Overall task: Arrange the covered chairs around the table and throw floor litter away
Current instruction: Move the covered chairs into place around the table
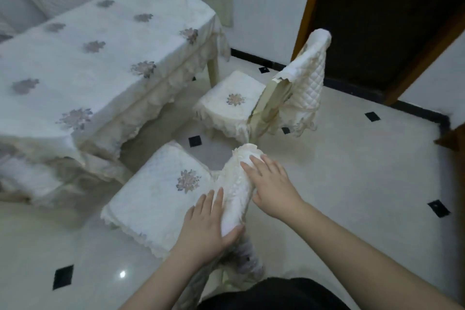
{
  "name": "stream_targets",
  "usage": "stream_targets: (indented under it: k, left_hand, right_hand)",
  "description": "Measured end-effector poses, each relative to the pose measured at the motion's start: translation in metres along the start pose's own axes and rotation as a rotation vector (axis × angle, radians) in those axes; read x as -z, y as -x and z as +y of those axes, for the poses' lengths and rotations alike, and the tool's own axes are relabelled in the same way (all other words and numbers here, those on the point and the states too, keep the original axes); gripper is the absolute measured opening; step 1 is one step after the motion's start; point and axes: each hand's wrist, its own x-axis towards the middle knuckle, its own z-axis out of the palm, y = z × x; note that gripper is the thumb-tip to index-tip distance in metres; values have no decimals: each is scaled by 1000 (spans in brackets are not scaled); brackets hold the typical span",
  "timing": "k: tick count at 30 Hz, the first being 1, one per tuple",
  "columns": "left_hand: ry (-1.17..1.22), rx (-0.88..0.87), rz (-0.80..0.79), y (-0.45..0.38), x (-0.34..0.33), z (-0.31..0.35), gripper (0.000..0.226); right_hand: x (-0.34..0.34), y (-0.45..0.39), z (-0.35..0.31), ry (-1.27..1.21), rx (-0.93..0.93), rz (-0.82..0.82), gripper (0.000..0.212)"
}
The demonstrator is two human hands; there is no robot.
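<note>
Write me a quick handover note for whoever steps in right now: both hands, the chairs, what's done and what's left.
Left hand: thumb and fingers wrapped on the near chair's covered backrest top.
Right hand: laid on the same backrest, fingers fairly straight.
Near chair: seat faces the table, not tucked under.
Far chair: near the table's corner leg, angled, its back cover partly slipped off.
Done: nothing clearly finished.
Left: push both chairs in, straighten the cover. No floor litter in view.

Lighting: dim, cool, even indoor light. Glare: one small bright spot on glossy floor (122, 274), near left. Shadows: soft, beneath counter (100, 58). Focus: soft overall; far left blurred. Distortion: wide-angle bending at edges.
</note>
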Motion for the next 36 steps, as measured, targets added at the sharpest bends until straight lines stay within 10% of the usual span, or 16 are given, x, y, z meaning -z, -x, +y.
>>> stream_targets:
  k: [21, 36]
  left_hand:
    - [131, 804, 359, 93, -50, 39, 79]
    - [137, 635, 349, 93, -54, 8, 31]
  right_hand:
    - [-30, -81, 22, 41, 881, -169, 59]
    - [-34, -65, 29, 125, 860, -131, 33]
